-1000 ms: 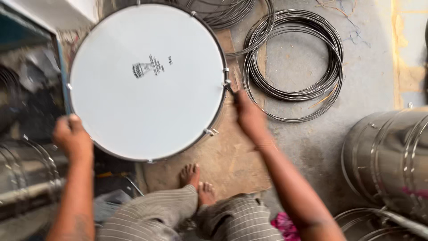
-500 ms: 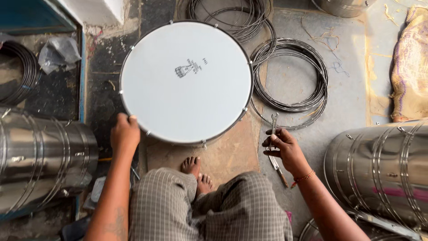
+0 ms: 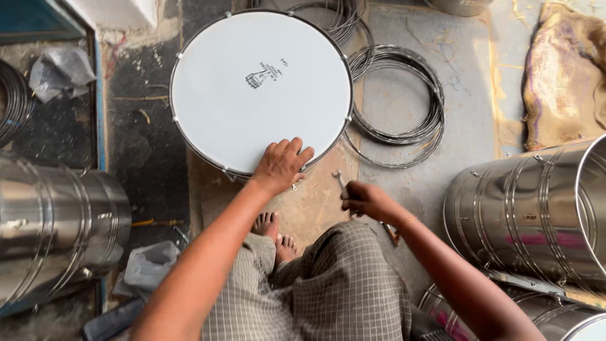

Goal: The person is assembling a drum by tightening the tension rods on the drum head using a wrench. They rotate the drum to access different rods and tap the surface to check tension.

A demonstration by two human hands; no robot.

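We look down on a round drum with a white skin and a metal hoop, lying flat on the floor straight ahead of our knees, its near rim over a brown board. Our left hand rests palm down on the near edge of the skin, its fingers spread flat and loosely open, pressing on the drumhead and grasping nothing. Our right hand hovers just to the right of the drum's near rim, well clear of the skin, with its fingers curled tight around a small metal spanner, whose open end pokes up out of the fist toward the hoop; we cannot tell whether the spanner touches the drum's hardware. Bare toes show between the two forearms, above checked cloth over the lap. To the right of the drum lies a coil of dark metal rings on the concrete, partly tucked under the drum's far right edge. A shiny steel drum shell lies on its side at the right, another steel shell at the left, and a brown sack sits at the upper right. A crumpled plastic bag lies at the upper left.
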